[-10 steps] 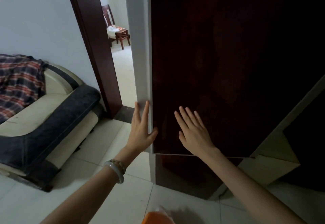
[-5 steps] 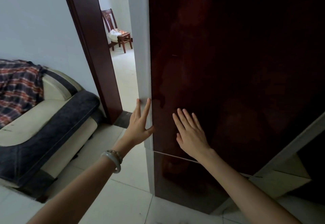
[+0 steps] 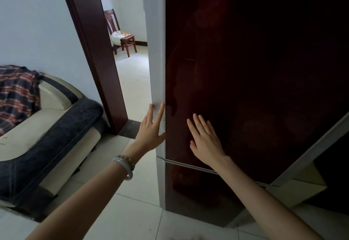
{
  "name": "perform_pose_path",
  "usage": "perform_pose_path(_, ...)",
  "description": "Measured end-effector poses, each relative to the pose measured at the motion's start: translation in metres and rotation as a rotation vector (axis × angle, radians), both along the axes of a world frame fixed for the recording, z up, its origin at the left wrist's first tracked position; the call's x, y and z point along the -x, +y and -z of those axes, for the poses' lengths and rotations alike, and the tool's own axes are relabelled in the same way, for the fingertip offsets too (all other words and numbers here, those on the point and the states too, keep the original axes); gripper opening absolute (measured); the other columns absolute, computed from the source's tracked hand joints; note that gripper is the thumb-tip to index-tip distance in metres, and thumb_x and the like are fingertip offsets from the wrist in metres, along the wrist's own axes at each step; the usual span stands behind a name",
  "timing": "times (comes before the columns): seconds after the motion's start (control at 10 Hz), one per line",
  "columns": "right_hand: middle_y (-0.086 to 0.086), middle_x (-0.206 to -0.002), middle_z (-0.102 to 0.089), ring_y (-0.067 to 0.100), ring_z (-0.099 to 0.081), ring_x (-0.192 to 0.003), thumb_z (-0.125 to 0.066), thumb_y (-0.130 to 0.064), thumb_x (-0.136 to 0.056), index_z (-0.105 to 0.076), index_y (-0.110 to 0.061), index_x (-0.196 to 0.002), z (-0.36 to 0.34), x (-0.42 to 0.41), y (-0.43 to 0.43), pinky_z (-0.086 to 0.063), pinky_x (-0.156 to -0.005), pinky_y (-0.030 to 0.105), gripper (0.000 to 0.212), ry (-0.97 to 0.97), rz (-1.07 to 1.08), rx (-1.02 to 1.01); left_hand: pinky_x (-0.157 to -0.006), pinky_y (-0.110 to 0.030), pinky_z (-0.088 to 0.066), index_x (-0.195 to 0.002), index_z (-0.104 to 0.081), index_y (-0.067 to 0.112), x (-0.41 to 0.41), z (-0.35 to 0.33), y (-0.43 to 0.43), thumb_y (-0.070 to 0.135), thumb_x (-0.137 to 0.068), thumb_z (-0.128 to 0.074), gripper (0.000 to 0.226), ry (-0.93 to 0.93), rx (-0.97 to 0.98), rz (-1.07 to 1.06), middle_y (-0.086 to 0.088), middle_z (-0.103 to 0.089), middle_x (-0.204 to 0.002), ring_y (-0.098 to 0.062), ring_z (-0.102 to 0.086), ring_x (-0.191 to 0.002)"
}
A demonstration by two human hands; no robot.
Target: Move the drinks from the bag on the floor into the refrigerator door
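Note:
A tall refrigerator fills the right half of the view, its upper door (image 3: pixel 245 70) glossy dark red, a lower door (image 3: pixel 188 188) beneath a thin seam. My left hand (image 3: pixel 151 130) lies flat with fingers spread on the grey left edge (image 3: pixel 155 60) of the upper door, a pale bangle on its wrist. My right hand (image 3: pixel 204 139) rests flat with fingers apart on the dark red door front. Both hands hold nothing. The bag and the drinks are out of view.
A cream and dark blue sofa (image 3: pixel 47 136) with a plaid blanket (image 3: pixel 17 92) stands at the left. A dark wooden door frame (image 3: pixel 94 60) opens to a room with a wooden chair (image 3: pixel 120 34). Pale floor tiles (image 3: pixel 132 211) lie below.
The view has tilted up, so the orange thing at the bottom edge has dropped out of sight. Both hands have stayed flat on the refrigerator door, shifting slightly upward along it.

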State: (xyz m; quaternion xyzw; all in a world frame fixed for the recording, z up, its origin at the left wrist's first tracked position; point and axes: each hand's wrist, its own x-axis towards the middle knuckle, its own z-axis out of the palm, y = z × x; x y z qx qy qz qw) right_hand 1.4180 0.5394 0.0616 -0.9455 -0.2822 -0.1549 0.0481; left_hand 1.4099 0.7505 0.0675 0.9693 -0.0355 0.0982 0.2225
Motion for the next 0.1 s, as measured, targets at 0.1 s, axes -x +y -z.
perform_pose_path(0.1, 0.015, -0.156, -0.006, 0.027, -0.003, -0.143, -0.054, -0.021, -0.089, -0.012, -0.012, -0.147, -0.0120, 0.0135, -0.0032, -0.007, -0.117, 0.043, 0.072, 0.072, 0.020, -0.045, -0.114, -0.041, -0.009, -0.145, 0.020, 0.023, 0.0062, -0.0027, -0.0001, 0.034, -0.088, -0.060, 0.098, 0.016, -0.114, -0.022, -0.018, 0.013, -0.155, -0.034, 0.005, -0.143)
